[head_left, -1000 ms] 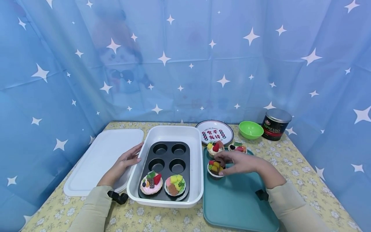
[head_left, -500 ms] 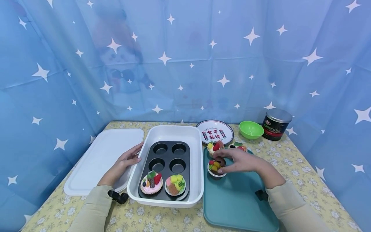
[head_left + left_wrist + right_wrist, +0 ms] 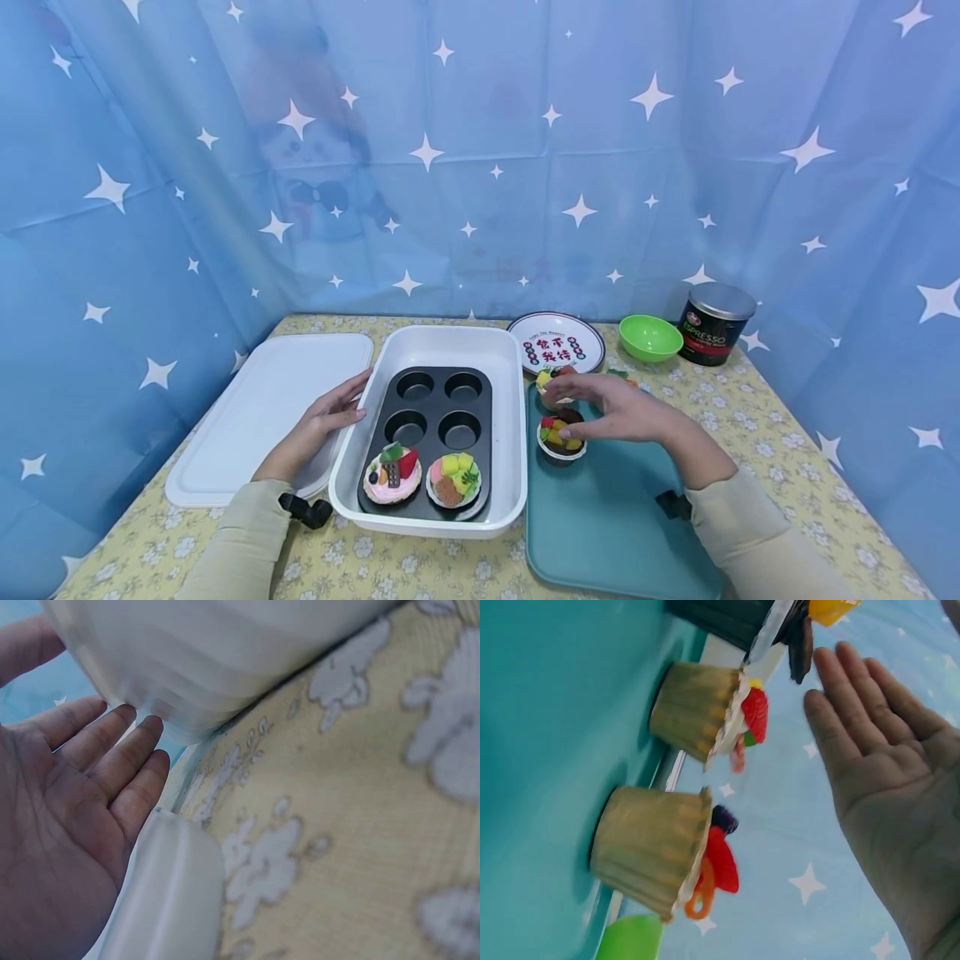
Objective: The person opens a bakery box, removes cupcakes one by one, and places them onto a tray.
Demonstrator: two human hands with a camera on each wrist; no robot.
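One right hand (image 3: 626, 410), fingers (image 3: 855, 701) loose and empty, hovers by a dark cupcake (image 3: 558, 445) on the teal tray (image 3: 615, 517); the left hand (image 3: 318, 427), also loose, is at the white tub (image 3: 427, 525). Gripping low should spare the toppings (image 3: 552, 428).

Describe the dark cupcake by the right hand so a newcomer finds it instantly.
Find the teal tray to the right of the white tub. Toward its far end, by its left edge, the dark cupcake stands near the right hand. Its dark cup sets it apart: the two cupcakes behind it have tan cups.
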